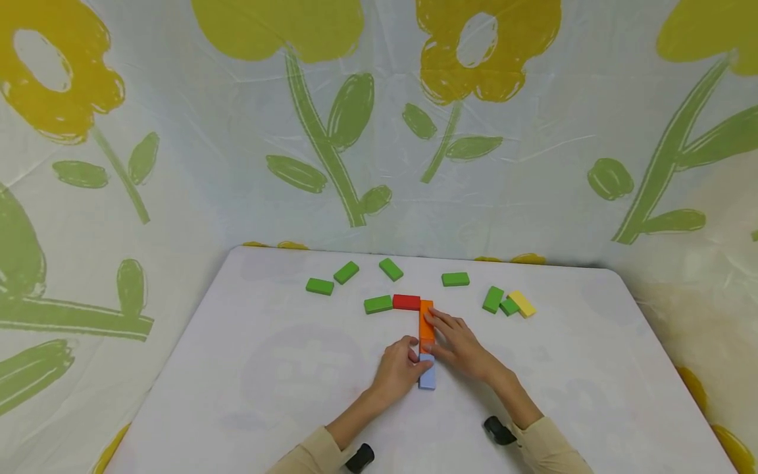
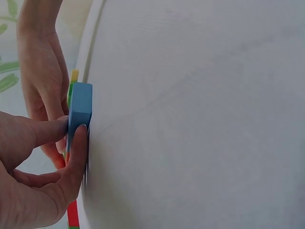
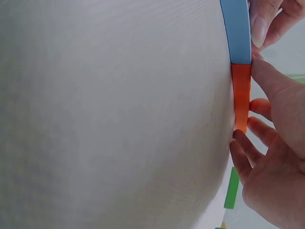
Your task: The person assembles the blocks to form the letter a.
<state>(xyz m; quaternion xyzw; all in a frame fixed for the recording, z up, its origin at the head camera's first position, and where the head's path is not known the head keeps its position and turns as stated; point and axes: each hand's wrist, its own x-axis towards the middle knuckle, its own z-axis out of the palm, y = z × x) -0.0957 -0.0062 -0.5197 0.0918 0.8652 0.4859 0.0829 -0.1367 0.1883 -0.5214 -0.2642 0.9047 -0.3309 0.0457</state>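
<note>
In the head view, a light blue block (image 1: 427, 378) lies at the near end of an upright line below orange blocks (image 1: 426, 322), where a seam shows. My left hand (image 1: 393, 372) pinches the blue block (image 2: 81, 102) between thumb and finger, as the left wrist view shows. My right hand (image 1: 464, 349) rests thumb and fingers against the orange part (image 3: 241, 90), its fingers loosely spread. Orange and blue meet end to end in the right wrist view. A red block (image 1: 406, 302) joins the far orange end from the left, with a green block (image 1: 378, 304) beside it.
Loose green blocks lie farther back, among them one at the left (image 1: 320, 286) and one at centre right (image 1: 455, 279). A yellow block (image 1: 522, 304) sits by two green ones at the right. Flower-printed cloth (image 1: 391, 217) stands behind the white table (image 1: 249, 395).
</note>
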